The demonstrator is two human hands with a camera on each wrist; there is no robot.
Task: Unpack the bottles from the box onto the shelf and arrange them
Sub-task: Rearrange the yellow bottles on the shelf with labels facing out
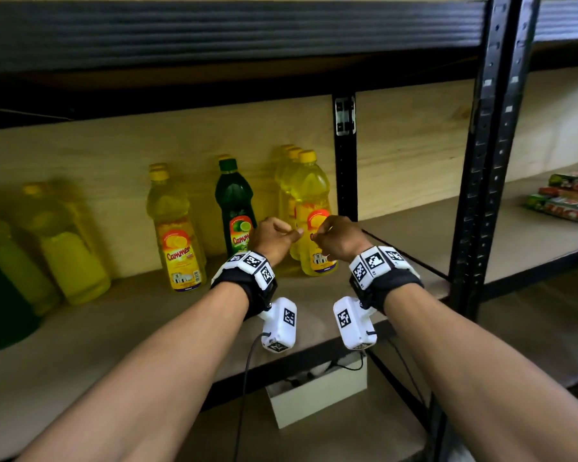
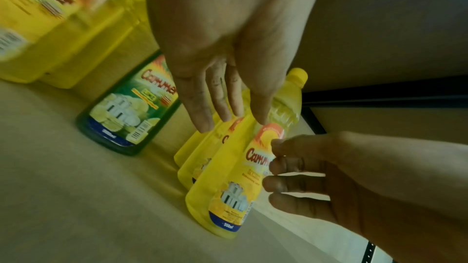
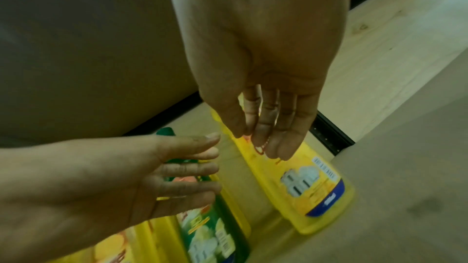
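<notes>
L hand (image 1: 271,235) & R hand (image 1: 335,236) hovering, fingers relaxed, gripping nothing, just before front yellow Cammer bottle (image 1: 314,215) standing upright on shelf (image 1: 114,328); green bottle (image 1: 235,208) beside.

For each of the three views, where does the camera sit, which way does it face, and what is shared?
Head: worn high, facing the shelf; both forearms show.
Left wrist: along the left hand toward the yellow bottle.
Right wrist: along the right hand; the green bottle lies below.
Shared: both wrist views show both hands and both bottles.
</notes>
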